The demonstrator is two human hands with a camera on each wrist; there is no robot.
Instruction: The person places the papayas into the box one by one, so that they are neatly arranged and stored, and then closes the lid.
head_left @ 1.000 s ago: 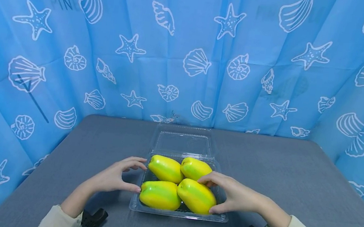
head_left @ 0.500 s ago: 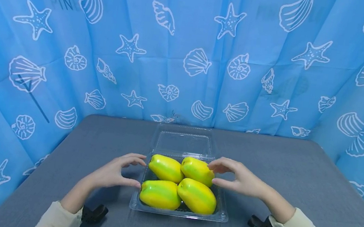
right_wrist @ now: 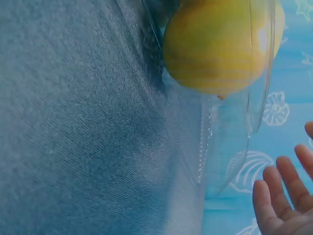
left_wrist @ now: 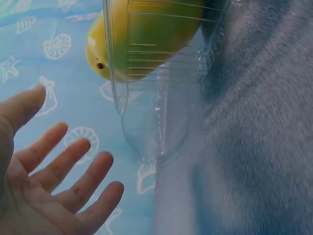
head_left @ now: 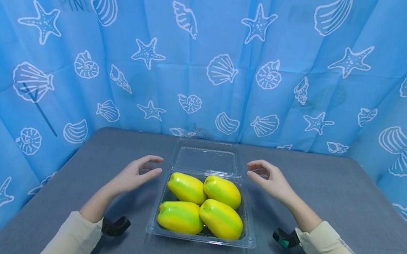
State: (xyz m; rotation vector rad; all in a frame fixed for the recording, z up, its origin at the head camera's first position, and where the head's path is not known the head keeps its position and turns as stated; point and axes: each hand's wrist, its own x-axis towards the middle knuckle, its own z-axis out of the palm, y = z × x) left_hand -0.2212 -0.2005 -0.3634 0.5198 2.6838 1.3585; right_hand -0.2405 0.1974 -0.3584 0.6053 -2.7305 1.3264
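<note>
Several glossy yellow-green fruits, papaya-like in shape, lie in a clear plastic clamshell box point(head_left: 200, 239). Two are at the back, a left fruit point(head_left: 186, 187) and a right fruit point(head_left: 222, 191); in front of them lie another left fruit point(head_left: 180, 216) and right fruit point(head_left: 221, 219). The box's clear lid point(head_left: 205, 160) lies folded back on the table. My left hand point(head_left: 136, 174) hovers off the box's back left corner, fingers relaxed, holding nothing. Across from it, my right hand point(head_left: 271, 180) is off the lid's right side, also holding nothing. Both wrist views show the fingers apart from the box.
The box stands on a grey cloth-covered table point(head_left: 298, 164). A blue curtain point(head_left: 215, 31) with white shells and starfish hangs behind and at both sides. A black device is worn at the left wrist point(head_left: 116, 226) and another at the right point(head_left: 286, 239).
My right hand has left the front right fruit and moved back past the box toward the lid. My left hand has also moved back, away from the front left fruit. The fruits stay in place.
</note>
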